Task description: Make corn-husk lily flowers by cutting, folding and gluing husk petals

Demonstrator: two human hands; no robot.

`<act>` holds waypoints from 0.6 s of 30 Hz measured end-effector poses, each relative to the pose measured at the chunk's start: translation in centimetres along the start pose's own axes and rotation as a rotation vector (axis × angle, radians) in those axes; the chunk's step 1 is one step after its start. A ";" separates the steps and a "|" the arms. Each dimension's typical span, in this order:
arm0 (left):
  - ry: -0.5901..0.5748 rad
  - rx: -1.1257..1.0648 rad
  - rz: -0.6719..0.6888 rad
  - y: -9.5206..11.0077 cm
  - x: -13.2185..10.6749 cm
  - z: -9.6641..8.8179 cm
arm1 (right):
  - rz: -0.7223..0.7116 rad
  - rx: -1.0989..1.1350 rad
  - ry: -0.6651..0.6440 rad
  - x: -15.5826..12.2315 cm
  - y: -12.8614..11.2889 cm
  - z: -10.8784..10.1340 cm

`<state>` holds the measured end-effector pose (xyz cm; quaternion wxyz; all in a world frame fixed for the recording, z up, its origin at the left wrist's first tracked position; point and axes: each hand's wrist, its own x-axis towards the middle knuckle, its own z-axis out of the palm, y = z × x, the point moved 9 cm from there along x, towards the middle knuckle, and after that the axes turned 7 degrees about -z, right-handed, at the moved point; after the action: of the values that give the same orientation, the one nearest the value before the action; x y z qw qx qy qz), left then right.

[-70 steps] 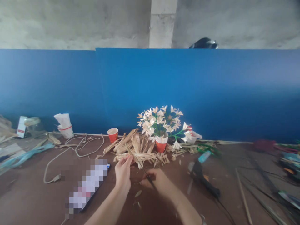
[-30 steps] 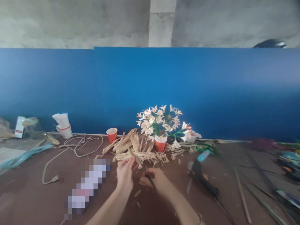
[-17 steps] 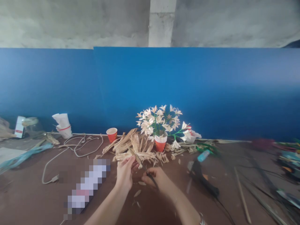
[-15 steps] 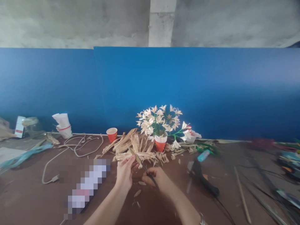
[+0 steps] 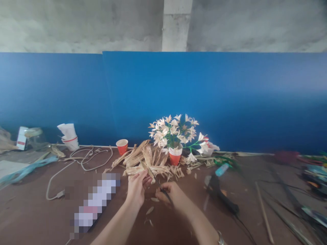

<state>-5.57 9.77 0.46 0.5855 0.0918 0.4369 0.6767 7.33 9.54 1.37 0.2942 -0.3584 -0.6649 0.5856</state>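
My left hand point(image 5: 135, 189) pinches a narrow dry husk strip point(image 5: 147, 170) that slants up and to the left above the brown table point(image 5: 38, 211). Close to its right, my right hand point(image 5: 171, 194) is closed on dark-handled scissors point(image 5: 163, 191), whose blades meet the strip's lower end. Small husk cuttings point(image 5: 150, 210) lie on the table under both hands. Just beyond the hands is a pile of dried husks point(image 5: 145, 160). Behind the pile, white handmade flowers point(image 5: 175, 132) stand in an orange cup point(image 5: 175, 157).
A second orange cup point(image 5: 122, 146) and a white cable point(image 5: 81, 161) lie back left, with stacked white cups point(image 5: 69, 136) farther left. A black glue gun point(image 5: 221, 196) lies to the right of my right hand. Thin sticks point(image 5: 264, 212) and clutter cover the right side. A blue partition point(image 5: 204, 95) backs the table.
My right hand and the scissors have shifted slightly right and closer along the strip. The left hand keeps its pinch. A dark object seen above the partition is gone from view.
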 end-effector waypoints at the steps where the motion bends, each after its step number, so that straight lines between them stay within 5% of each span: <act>1: 0.000 0.008 -0.001 0.0 0.0 0.0 | 0.006 -0.001 -0.001 -0.1 -0.1 0.0; 18: -0.115 0.168 0.008 1.0 0.2 0.8 | 0.036 -0.105 0.002 -0.8 -1.3 -0.3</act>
<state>-5.79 10.39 1.61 0.5972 0.1811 0.4572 0.6337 7.90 9.00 2.70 0.2651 -0.3857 -0.6879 0.5548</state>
